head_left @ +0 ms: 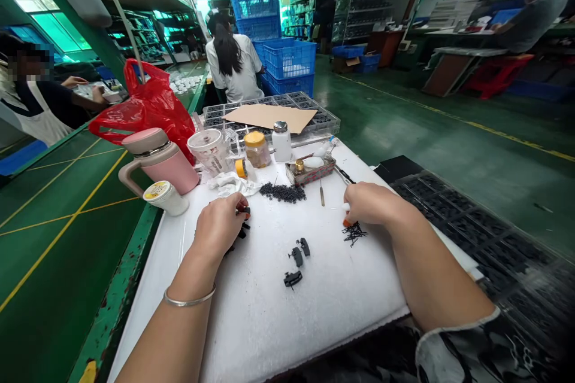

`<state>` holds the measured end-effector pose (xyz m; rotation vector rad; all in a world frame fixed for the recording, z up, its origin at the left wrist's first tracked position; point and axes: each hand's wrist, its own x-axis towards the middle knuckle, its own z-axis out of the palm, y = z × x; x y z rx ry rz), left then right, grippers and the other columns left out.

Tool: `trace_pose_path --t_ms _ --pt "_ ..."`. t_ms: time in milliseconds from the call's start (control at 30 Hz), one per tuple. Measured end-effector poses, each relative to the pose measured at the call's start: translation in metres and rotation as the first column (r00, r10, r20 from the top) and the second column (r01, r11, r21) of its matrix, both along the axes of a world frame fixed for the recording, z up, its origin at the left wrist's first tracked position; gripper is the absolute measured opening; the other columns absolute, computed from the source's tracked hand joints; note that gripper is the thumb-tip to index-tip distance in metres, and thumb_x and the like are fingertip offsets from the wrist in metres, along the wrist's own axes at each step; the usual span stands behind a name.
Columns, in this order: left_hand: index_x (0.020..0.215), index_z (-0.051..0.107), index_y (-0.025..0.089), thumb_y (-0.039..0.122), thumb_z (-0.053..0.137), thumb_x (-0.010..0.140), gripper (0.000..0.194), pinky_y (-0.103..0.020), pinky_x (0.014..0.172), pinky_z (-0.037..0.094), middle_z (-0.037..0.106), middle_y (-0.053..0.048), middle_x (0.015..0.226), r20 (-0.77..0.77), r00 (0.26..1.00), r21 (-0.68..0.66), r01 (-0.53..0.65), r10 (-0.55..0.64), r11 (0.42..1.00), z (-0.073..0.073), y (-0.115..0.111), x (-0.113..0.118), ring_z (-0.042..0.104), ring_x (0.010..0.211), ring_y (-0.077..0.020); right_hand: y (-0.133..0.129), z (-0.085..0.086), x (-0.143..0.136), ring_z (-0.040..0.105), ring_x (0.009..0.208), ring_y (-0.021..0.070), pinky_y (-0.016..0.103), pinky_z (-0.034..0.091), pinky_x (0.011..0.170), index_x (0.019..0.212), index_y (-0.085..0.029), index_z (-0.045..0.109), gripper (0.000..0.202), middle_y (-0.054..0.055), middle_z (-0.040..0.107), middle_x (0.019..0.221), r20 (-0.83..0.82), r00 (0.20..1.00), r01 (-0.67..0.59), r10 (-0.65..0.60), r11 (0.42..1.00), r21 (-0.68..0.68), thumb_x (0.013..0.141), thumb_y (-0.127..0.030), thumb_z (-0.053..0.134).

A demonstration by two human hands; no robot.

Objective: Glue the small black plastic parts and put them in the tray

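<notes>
My left hand (221,221) is closed on a small black part (245,210) at the left of the white work board (269,323). More black pieces (243,231) lie beneath its fingers, partly hidden. My right hand (369,204) is closed around a white-tipped tool (345,207) with a thin, needle-like end pointing left; my fingers cover most of it. Just below that hand is a small heap of thin black pins (354,233). Between the hands lie three small black moulded parts (296,257) with thin bits sticking out.
Behind are a pile of tiny black rings (283,192), a thin-bladed tool (321,195), a small box of bottles (312,173), jars, a plastic cup and a pink mug (162,161). Trays of black parts (485,221) stand at right. Co-workers sit ahead, left and far right.
</notes>
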<state>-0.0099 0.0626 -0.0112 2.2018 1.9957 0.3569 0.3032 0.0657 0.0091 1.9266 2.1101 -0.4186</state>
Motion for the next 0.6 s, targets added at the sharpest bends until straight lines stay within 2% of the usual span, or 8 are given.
trace_pose_path --t_ms 133,200,267,367,467,600 --pt "0.095 0.069 0.027 0.027 0.063 0.075 0.022 -0.03 0.067 0.041 0.07 0.0 0.089 0.311 0.95 0.049 0.0 -0.015 0.999 -0.003 0.003 -0.001 0.061 0.078 -0.0204 -0.001 -0.009 -0.008 0.064 0.066 0.0217 0.027 0.036 0.051 0.082 -0.016 0.074 0.027 0.013 0.071 0.08 0.02 0.999 -0.028 0.028 1.0 0.012 0.059 -0.03 0.075" --pt "0.094 0.071 0.025 0.032 0.066 0.073 0.022 -0.029 0.068 0.042 0.07 -0.001 0.083 0.436 0.9 0.043 -0.009 -0.011 0.999 -0.006 0.004 -0.001 0.06 0.075 -0.0191 -0.002 -0.013 -0.01 0.063 0.066 0.0219 0.027 0.035 0.051 0.08 -0.016 0.073 0.021 0.013 0.07 0.077 0.005 0.998 -0.062 0.062 0.998 0.028 0.061 -0.023 0.071" --pt "0.092 0.072 0.022 0.034 0.07 0.071 0.024 -0.029 0.069 0.044 0.069 -0.002 0.081 0.577 0.817 0.008 0.002 -0.006 1.0 -0.008 0.005 0.0 0.06 0.075 -0.0185 -0.003 -0.014 -0.011 0.062 0.065 0.0218 0.027 0.033 0.05 0.075 -0.015 0.072 0.015 0.012 0.068 0.072 -0.009 0.996 -0.092 0.092 0.995 0.046 0.061 -0.018 0.067" --pt "0.091 0.071 0.018 0.033 0.076 0.067 0.029 -0.026 0.071 0.047 0.069 -0.004 0.083 0.812 0.583 -0.076 0.075 0.018 0.994 -0.007 0.004 0.003 0.061 0.078 -0.0169 -0.002 -0.012 -0.012 0.058 0.062 0.0192 0.027 0.03 0.05 0.068 -0.016 0.069 0.008 0.009 0.064 0.065 -0.068 0.987 -0.142 0.146 0.988 0.057 0.061 -0.017 0.065" --pt "0.09 0.071 0.018 0.03 0.081 0.064 0.03 -0.024 0.07 0.051 0.068 -0.003 0.083 0.94 0.331 -0.15 0.18 0.084 0.972 -0.001 -0.002 0.011 0.062 0.078 -0.0146 -0.002 -0.005 -0.015 0.055 0.064 0.016 0.026 0.031 0.053 0.069 -0.017 0.067 0.007 0.005 0.063 0.066 -0.28 0.932 -0.194 0.229 0.97 0.148 0.064 -0.016 0.062" --pt "0.089 0.071 0.018 0.022 0.081 0.065 0.027 -0.018 0.066 0.054 0.067 -0.004 0.084 0.975 0.129 -0.213 0.331 0.179 0.919 0.006 -0.011 0.024 0.064 0.081 -0.0139 -0.007 0.005 -0.027 0.056 0.067 0.0143 0.024 0.035 0.058 0.07 -0.018 0.063 0.008 0.0 0.063 0.067 -0.588 0.771 -0.086 0.246 0.954 0.287 0.07 -0.02 0.056"
